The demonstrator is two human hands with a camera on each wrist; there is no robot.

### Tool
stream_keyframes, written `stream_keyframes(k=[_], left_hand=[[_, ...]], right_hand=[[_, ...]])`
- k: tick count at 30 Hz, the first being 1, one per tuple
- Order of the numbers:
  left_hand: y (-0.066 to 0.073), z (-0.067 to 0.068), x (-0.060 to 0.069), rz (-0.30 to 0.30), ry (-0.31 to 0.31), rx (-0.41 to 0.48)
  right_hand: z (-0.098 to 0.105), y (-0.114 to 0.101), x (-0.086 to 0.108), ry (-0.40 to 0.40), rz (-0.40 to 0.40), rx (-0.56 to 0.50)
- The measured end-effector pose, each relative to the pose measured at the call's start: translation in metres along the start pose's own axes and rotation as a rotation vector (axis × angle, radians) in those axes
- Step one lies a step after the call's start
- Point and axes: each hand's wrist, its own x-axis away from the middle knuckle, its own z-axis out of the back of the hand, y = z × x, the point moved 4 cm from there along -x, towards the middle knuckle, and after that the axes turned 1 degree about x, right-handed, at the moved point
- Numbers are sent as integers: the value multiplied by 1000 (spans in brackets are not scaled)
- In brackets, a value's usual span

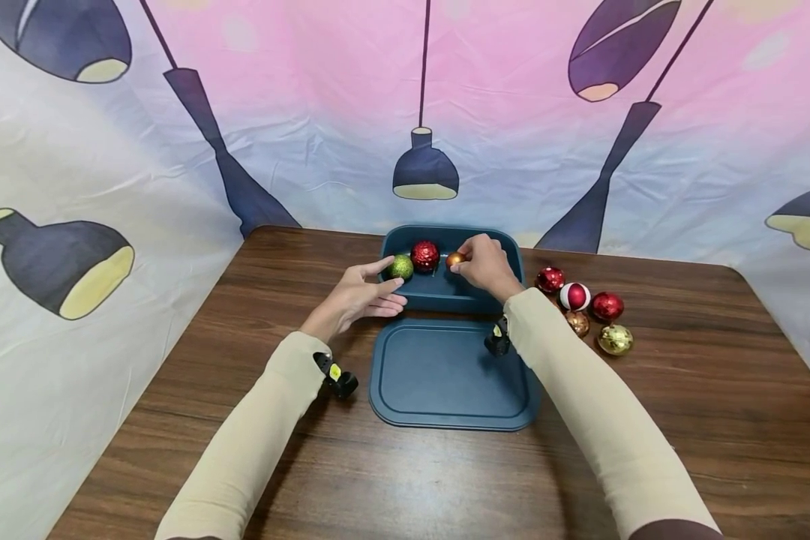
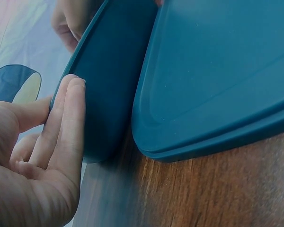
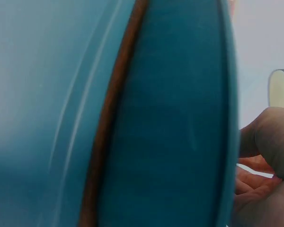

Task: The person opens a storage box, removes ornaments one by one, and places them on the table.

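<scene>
A blue rectangular box (image 1: 439,302) holds a glittery green Christmas bauble (image 1: 401,268) at its left end and a glittery red bauble (image 1: 425,256) beside it. Over the box's right part, my right hand (image 1: 487,264) pinches a small orange bauble (image 1: 455,259) between thumb and fingertips. At the box's front left corner is my left hand (image 1: 359,296), fingers straight. In the left wrist view, two fingers (image 2: 68,118) lie along the outside of the front wall, and part of the hand is behind the rim. The right wrist view hides the orange bauble.
A flat blue lid (image 1: 452,375) lies on the wooden table (image 1: 405,487) in front of the box. To the right sit loose baubles: red (image 1: 607,306), white-and-red striped (image 1: 574,296), copper (image 1: 578,323) and gold (image 1: 615,340), among others. A printed cloth hangs behind.
</scene>
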Motion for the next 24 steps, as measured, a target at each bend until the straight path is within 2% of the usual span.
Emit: stream_keyframes(k=[14,24], left_hand=[[1,0,0,-15,-12,-4],[0,0,1,4,-16,-12]], right_hand=[[33,10,22,10,70,-21],[55,22,47,32,82,6]])
